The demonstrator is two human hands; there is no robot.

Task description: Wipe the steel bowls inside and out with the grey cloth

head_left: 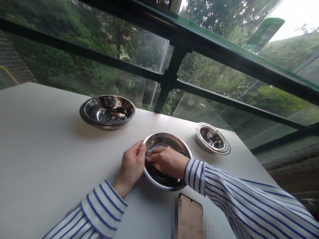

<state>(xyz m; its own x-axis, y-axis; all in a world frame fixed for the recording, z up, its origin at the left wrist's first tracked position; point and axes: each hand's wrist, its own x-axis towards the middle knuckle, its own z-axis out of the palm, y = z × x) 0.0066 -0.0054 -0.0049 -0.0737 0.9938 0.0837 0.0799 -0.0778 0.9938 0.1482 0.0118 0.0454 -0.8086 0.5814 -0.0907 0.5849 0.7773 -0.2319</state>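
Note:
A shiny metal bowl [167,186] sits on the white table before me. My left hand [132,163] grips its left rim, the thumb on top of the edge. My right hand [166,160] reaches down inside the bowl with its fingers curled against the inner left wall. Those fingertips are partly hidden, and whatever they hold, if anything, cannot be made out. Below the bowl, near the front, lies a phone [190,215], partly blurred out by pixels.
Toward the back left stand stacked wide metal bowls [107,113], with a label inside the top one. Smaller nested metal bowls [213,138] stand at the right, near the edge of the white table [62,156]. Behind rise glass panes with a dark green frame [171,66].

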